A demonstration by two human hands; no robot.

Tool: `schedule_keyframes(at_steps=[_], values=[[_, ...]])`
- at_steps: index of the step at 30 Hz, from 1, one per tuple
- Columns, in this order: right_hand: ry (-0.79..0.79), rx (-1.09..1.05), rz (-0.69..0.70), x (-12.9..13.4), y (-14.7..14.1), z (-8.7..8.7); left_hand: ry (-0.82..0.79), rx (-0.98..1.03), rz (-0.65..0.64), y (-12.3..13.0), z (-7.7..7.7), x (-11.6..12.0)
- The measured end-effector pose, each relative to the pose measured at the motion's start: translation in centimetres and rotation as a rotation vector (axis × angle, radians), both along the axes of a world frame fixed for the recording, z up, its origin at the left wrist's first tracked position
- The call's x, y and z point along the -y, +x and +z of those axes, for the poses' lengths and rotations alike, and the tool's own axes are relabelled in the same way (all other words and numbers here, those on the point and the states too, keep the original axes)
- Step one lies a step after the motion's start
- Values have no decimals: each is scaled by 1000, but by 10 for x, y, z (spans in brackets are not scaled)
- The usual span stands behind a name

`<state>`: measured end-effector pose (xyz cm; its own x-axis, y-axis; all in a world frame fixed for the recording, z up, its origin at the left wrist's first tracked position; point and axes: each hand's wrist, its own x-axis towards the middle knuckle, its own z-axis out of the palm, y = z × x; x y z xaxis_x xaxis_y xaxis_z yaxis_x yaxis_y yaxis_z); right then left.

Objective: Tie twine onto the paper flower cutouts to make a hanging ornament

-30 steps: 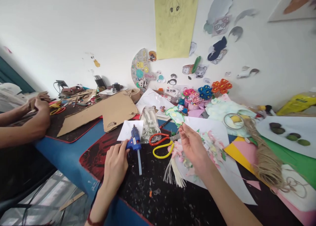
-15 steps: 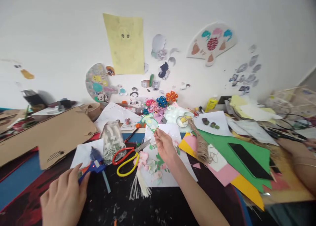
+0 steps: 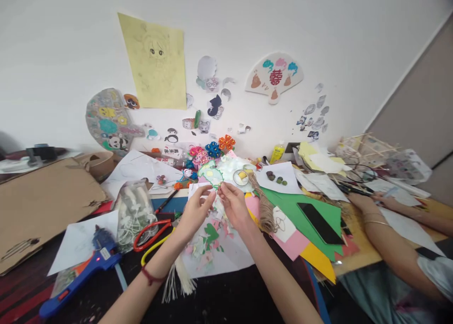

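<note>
A pale cut-out [image 3: 211, 174] with a green edge and a yellow patch is held up over the middle of the table. My right hand [image 3: 231, 203] pinches its lower end. My left hand [image 3: 198, 208] has its thumb and fingertips drawn together at the same end, beside the right fingertips. What lies exactly between the fingertips is too small to make out. Below my hands, green and pink paper scraps [image 3: 208, 239] lie on a white sheet [image 3: 237, 262]. A blue glue gun [image 3: 101, 258] rests untouched at the left, and scissors [image 3: 152, 234] are partly hidden behind my left forearm.
A bag of white cords [image 3: 132, 220] and brown cardboard [image 3: 42, 201] are at the left. Twine [image 3: 265, 206], a black phone [image 3: 320, 222] on green paper [image 3: 283, 206], and another person's arm [image 3: 385, 239] are at the right. Crocheted flowers [image 3: 212, 149] stand by the wall.
My left hand has let go of the glue gun and moved right and up to the cut-out beside my right hand. The view has turned right.
</note>
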<state>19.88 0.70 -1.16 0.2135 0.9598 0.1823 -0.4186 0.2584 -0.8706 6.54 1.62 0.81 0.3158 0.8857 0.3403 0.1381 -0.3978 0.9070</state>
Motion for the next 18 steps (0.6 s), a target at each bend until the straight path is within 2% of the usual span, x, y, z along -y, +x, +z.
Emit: schedule_keyframes(at_steps=[3, 7, 12, 18], values=[[25, 35, -19, -1, -4, -6, 2, 107, -5, 0, -5, -9], [56, 93, -47, 10, -10, -12, -12, 199, 12, -8, -13, -7], [95, 196, -97, 28, -14, -5, -16, 305, 36, -9, -15, 2], [181, 243, -61, 37, -12, 0, 63, 310, 100, -10, -15, 14]])
